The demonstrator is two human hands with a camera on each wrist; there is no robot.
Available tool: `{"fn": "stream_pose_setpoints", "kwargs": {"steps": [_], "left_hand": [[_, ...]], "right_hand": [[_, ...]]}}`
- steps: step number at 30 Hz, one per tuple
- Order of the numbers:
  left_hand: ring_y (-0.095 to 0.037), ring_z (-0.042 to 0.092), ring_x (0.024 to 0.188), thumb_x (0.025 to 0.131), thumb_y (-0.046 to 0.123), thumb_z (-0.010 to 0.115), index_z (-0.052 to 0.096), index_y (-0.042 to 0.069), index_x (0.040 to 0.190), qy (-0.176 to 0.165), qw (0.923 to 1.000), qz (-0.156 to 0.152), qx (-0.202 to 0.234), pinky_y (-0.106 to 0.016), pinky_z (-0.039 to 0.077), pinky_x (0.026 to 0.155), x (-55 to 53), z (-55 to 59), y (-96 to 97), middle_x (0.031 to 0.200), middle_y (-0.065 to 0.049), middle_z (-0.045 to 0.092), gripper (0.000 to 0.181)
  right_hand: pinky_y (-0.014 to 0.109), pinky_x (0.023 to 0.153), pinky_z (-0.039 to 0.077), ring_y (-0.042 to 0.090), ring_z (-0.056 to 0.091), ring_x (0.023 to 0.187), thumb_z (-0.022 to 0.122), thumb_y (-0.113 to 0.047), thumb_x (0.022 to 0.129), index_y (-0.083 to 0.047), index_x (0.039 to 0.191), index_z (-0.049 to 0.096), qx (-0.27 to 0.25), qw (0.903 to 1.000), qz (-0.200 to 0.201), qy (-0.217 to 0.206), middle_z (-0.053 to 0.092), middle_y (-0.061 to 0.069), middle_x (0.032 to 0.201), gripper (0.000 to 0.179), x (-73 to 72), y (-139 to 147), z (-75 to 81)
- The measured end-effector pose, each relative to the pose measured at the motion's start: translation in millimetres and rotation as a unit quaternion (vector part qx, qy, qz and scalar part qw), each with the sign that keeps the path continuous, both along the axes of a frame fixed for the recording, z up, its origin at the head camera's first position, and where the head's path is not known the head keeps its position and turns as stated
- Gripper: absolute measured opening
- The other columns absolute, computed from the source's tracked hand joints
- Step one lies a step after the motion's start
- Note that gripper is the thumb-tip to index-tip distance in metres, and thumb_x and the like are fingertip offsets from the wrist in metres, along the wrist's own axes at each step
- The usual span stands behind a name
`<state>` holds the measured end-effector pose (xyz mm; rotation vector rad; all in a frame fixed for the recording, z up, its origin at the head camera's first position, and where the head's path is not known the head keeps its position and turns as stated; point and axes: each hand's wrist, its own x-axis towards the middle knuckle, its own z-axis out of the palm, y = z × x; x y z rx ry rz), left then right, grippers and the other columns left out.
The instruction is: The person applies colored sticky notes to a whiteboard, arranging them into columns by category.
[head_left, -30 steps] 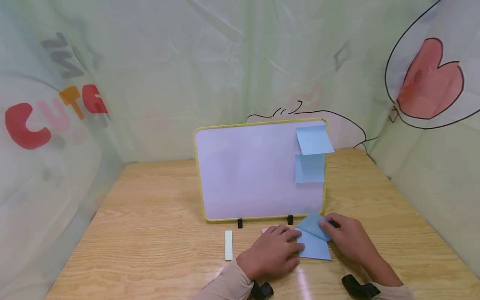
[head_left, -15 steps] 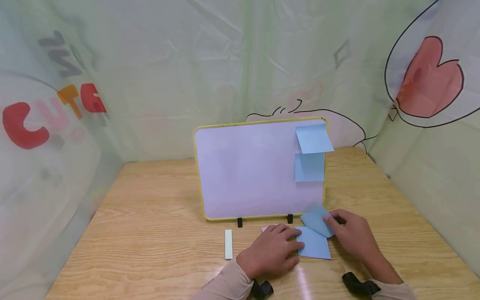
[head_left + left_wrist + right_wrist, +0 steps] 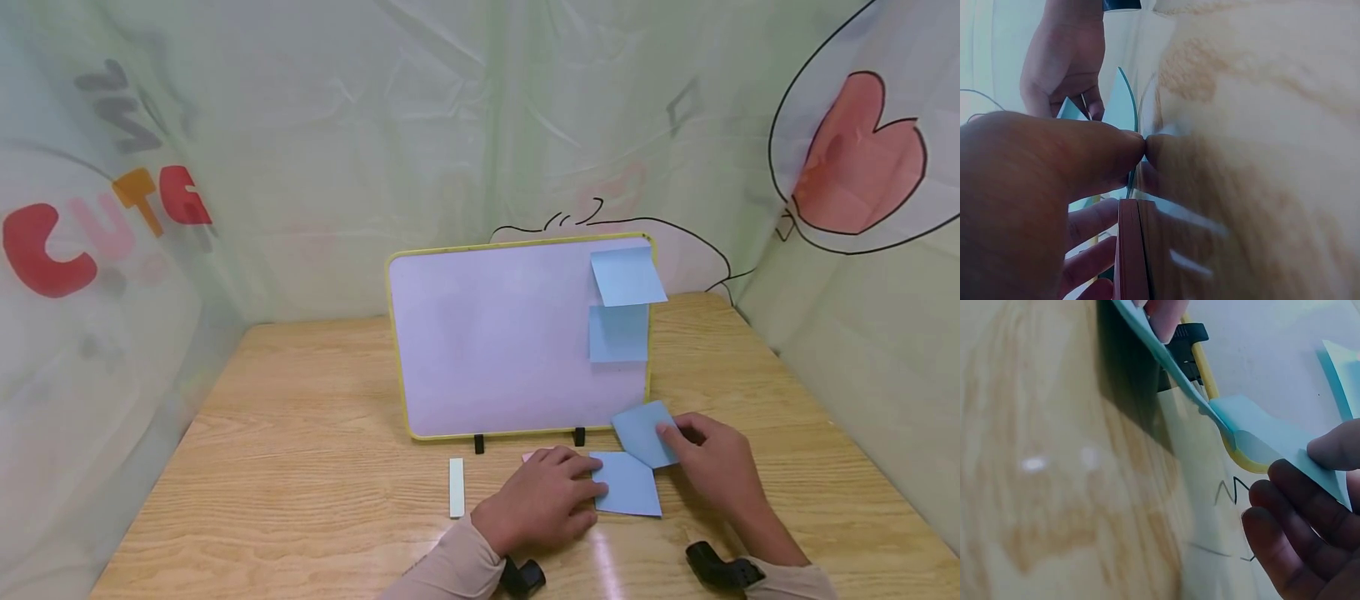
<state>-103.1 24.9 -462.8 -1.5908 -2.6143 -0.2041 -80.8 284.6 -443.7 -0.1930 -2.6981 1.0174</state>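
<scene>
My right hand [image 3: 716, 468] pinches a light blue sticky note [image 3: 641, 435] between thumb and fingers, and the right wrist view shows that sheet [image 3: 1260, 428] bent. One corner of it still meets the blue sticky note pad [image 3: 628, 487] on the table. Across the pad's left edge rest the fingertips of my left hand [image 3: 542, 502], pressing it down. Beneath that hand lies a pink pad, of which the head view shows only a corner [image 3: 531, 456]; its stacked edge [image 3: 1130, 250] shows in the left wrist view.
A whiteboard [image 3: 510, 350] with a yellow frame stands on black feet behind the hands. Two blue notes, an upper one [image 3: 628, 277] and a lower one [image 3: 618, 335], stick to its right side. A narrow pale strip [image 3: 457, 488] lies left on the wooden table [image 3: 315, 467].
The right hand has drawn the top sheet up and to the right, uncovering more of the blue pad. The left hand stays put on the pad.
</scene>
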Motion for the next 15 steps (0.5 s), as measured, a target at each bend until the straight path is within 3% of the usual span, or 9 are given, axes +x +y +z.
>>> {"fn": "stream_pose_setpoints", "kwargs": {"steps": [7,15], "left_hand": [[-0.011,0.04,0.136,0.106,0.039,0.044,0.06,0.033,0.138,-0.014,0.9999,0.001,-0.005,-0.029,0.034,0.109,0.2,0.1,0.2,0.151,0.009,0.045,0.037],[-0.011,0.04,0.136,0.106,0.039,0.045,0.061,0.032,0.138,-0.015,0.9999,0.001,0.0,-0.029,0.034,0.109,0.3,-0.2,-0.3,0.151,0.008,0.045,0.037]], "right_hand": [[0.019,0.065,0.044,0.022,0.06,0.086,0.067,-0.032,0.097,0.0,0.099,0.074,-0.006,0.9991,-0.035,0.025,0.072,0.014,0.096,0.033,0.0,0.6,1.4],[0.012,0.064,0.042,-0.003,0.052,0.079,0.068,-0.035,0.096,0.0,0.102,0.075,-0.047,0.9958,-0.071,0.033,0.071,0.016,0.103,0.036,0.3,1.1,0.2]]}}
